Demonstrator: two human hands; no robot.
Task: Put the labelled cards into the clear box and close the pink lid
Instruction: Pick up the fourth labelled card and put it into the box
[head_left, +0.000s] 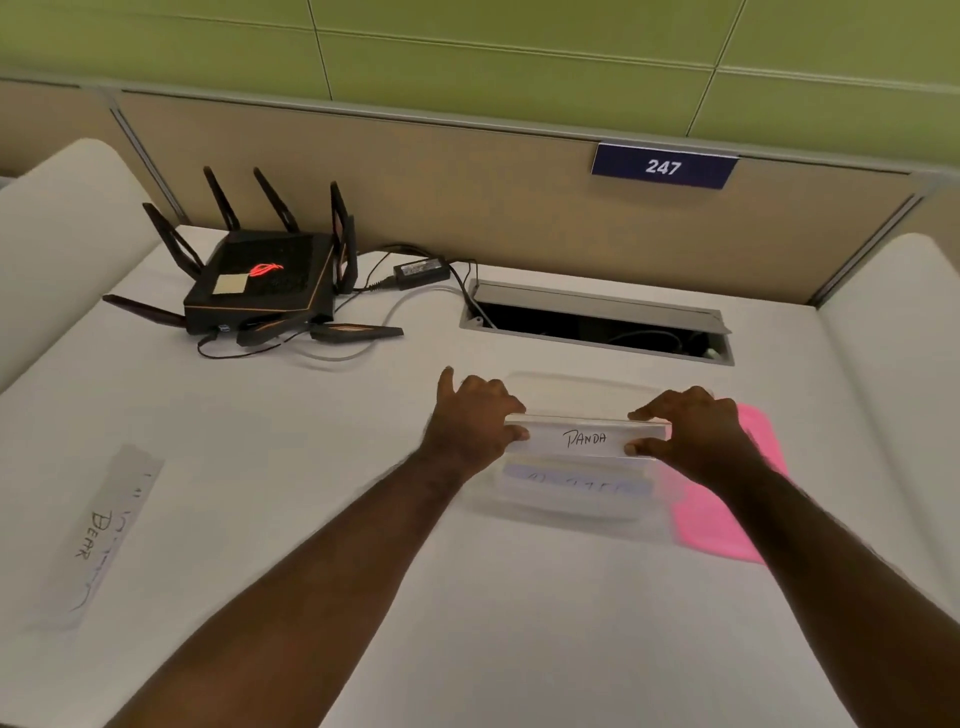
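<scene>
A white card marked PANDA (587, 438) is held by its two ends over the clear box (576, 499). My left hand (475, 421) pinches its left end and my right hand (696, 434) pinches its right end. Inside the box, below the card, lie other cards, blurred and hard to read. The pink lid (727, 509) lies flat on the desk just right of the box, partly under my right wrist. A small pile of cards with BEAR (98, 535) on top rests on the desk at the far left.
A black router (260, 280) with several antennas stands at the back left, its cables and power brick (421, 270) trailing right. An open cable hatch (597, 322) is cut into the desk behind the box. A beige partition bears a sign reading 247 (664, 166).
</scene>
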